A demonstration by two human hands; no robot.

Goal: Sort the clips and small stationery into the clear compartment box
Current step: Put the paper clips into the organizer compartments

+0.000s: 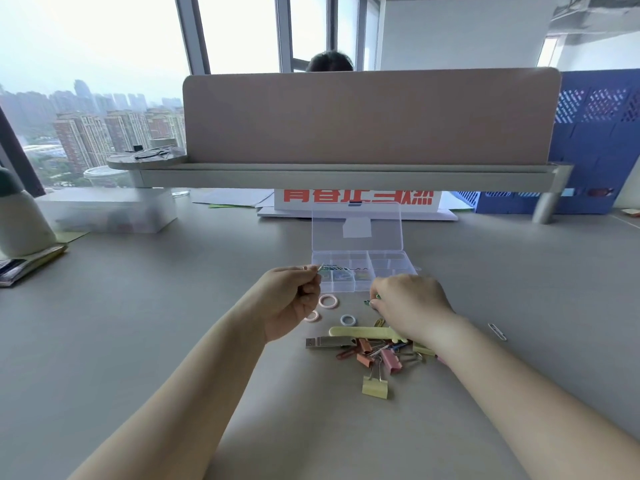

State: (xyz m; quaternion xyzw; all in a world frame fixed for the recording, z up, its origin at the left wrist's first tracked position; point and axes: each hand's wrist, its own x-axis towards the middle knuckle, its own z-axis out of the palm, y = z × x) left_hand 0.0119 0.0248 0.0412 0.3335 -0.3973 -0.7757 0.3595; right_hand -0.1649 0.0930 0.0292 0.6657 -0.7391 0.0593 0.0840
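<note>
Our left hand [294,299] pinches a silver clip [320,267] over the near-left corner of the box [391,265]; right hand [408,303] pinches a green clip [367,301] just before it. Box is clear, lid up, coloured clips [337,271] in left cells. We see binder clips [375,362] piled by our right wrist.

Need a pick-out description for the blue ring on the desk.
Find the clear compartment box, lid open, on the desk. Three small rings lie just in front of it. The blue ring is the lone blue one; both pink rings lie left of it.
</note>
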